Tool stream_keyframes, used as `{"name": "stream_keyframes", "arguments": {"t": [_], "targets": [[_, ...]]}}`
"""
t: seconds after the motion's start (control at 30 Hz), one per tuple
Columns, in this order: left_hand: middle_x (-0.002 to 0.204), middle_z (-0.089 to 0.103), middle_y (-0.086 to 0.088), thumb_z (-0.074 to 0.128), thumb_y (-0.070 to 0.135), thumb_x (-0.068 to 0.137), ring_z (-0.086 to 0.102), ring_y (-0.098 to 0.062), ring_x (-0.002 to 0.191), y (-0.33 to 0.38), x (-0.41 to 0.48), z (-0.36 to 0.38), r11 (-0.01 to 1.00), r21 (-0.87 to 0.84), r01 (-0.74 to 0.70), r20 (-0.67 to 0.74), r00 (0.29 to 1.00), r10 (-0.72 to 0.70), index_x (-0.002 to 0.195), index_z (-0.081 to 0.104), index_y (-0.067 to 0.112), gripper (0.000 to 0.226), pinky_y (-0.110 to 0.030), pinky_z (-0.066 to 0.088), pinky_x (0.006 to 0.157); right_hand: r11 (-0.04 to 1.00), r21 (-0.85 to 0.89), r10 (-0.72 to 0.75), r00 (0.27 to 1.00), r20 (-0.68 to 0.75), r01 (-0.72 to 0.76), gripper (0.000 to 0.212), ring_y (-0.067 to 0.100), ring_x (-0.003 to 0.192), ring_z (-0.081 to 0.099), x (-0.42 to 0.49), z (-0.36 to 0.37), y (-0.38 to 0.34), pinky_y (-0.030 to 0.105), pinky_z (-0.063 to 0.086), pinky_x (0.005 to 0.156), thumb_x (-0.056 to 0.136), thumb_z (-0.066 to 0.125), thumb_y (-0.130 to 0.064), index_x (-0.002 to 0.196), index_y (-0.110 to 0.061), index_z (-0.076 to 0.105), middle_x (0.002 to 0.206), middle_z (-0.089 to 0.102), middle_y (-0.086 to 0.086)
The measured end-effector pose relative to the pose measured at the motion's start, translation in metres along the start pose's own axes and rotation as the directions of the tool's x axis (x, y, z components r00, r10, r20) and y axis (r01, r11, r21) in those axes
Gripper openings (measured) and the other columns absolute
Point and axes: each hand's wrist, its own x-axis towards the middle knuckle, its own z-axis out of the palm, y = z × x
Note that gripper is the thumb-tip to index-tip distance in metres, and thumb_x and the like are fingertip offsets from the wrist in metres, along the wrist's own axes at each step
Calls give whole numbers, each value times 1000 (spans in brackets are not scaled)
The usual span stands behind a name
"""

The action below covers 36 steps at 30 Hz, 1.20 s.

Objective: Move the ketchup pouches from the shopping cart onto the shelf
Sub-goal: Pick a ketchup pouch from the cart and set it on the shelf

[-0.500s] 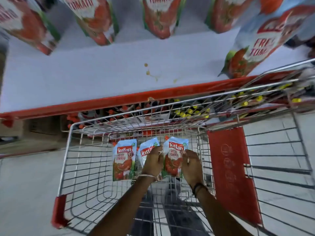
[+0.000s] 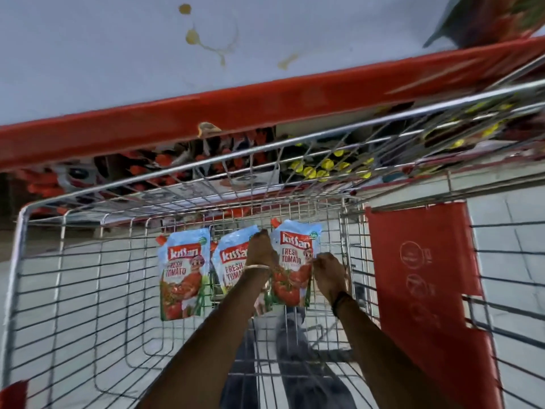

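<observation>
Three blue-and-red ketchup pouches stand in a row deep inside the wire shopping cart (image 2: 62,278). The left pouch (image 2: 182,273) stands alone, untouched. My left hand (image 2: 261,249) lies over the middle pouch (image 2: 231,261) and grips the left edge of the right pouch (image 2: 293,261). My right hand (image 2: 328,270) pinches that right pouch's right edge. Above the cart is the white shelf (image 2: 103,60) with a red front lip (image 2: 265,113). One more pouch (image 2: 495,19) lies on the shelf at the top right corner, mostly cut off.
Yellowish stains (image 2: 193,36) mark the shelf surface. Below the lip, a lower shelf holds red-capped (image 2: 165,160) and yellow-capped bottles (image 2: 327,165). A red cart flap (image 2: 424,276) hangs to the right. Pale floor tiles show through the wires.
The view has dipped down toward the cart, so the shelved pouches along the top have left the frame. Both hands stay on the right pouch, which looks slightly raised.
</observation>
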Motion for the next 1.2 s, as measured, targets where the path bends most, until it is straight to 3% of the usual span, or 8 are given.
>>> {"name": "stream_keyframes", "arguments": {"t": [0.17, 0.3, 0.43, 0.67, 0.9, 0.97, 1.03, 1.2], "targets": [[132, 48, -32, 47, 11, 89, 47, -40, 122, 8, 5, -1, 999, 31, 15, -59, 998, -13, 122, 44, -9, 39, -41, 38, 104, 997, 66, 29, 999, -33, -26, 17, 39, 91, 64, 3, 1, 0, 32, 46, 69, 90, 48, -6, 90, 4, 61, 100, 68, 25], [111, 65, -24, 65, 11, 77, 59, -37, 105, 12, -3, -9, 995, 14, -101, -114, 988, 102, 92, 63, -5, 22, -38, 47, 89, 983, 182, 39, 999, -8, -37, 12, 38, 83, 64, -7, -5, 6, 50, 56, 76, 86, 50, -5, 83, 1, 60, 94, 70, 25], [101, 67, -27, 65, 3, 75, 61, -36, 98, 3, -33, -18, 988, -77, -131, -138, 983, 120, 73, 57, 5, 9, -37, 47, 85, 981, 192, -11, 1000, 6, 10, 16, 44, 82, 62, -21, -11, 9, 61, 54, 78, 79, 46, -5, 68, -10, 57, 82, 66, 27], [58, 43, -7, 61, 0, 76, 45, -19, 70, 2, -98, -49, 945, -174, -275, -284, 933, 219, 52, 34, 14, 39, -26, 21, 57, 949, 239, -201, 978, -50, 208, 22, 21, 68, 45, -64, -51, -25, 41, 41, 66, 83, 46, -15, 63, -25, 45, 67, 48, 18], [73, 52, -12, 59, -9, 74, 49, -17, 66, 16, -179, -92, 820, -322, -473, -459, 836, 301, 68, 54, 5, 16, -9, 41, 55, 868, 236, -411, 899, -148, 436, 48, 24, 62, 44, -139, -107, -96, 32, 30, 64, 80, 37, -47, 67, -1, 44, 72, 51, 33], [64, 50, -8, 59, -9, 77, 53, -6, 63, 15, -197, -104, 765, -328, -554, -498, 790, 359, 67, 49, 8, 22, -21, 46, 55, 829, 215, -486, 855, -182, 517, 65, 32, 63, 52, -159, -122, -114, 28, 35, 60, 82, 37, -60, 71, 3, 48, 72, 56, 28], [56, 44, 2, 60, -6, 80, 55, 6, 57, 18, -217, -118, 717, -324, -618, -531, 745, 403, 60, 43, 18, 35, -14, 49, 57, 782, 195, -552, 803, -222, 592, 75, 36, 64, 54, -179, -138, -131, 29, 39, 57, 81, 34, -68, 72, 5, 49, 72, 57, 28], [60, 45, -8, 60, -6, 77, 46, -17, 65, 39, -255, -162, 597, -296, -746, -613, 627, 481, 54, 40, 28, 45, -29, 47, 68, 687, 116, -653, 680, -334, 717, 38, 41, 76, 59, -217, -177, -176, 35, 48, 64, 90, 43, -28, 80, 7, 55, 81, 63, 30]]}}
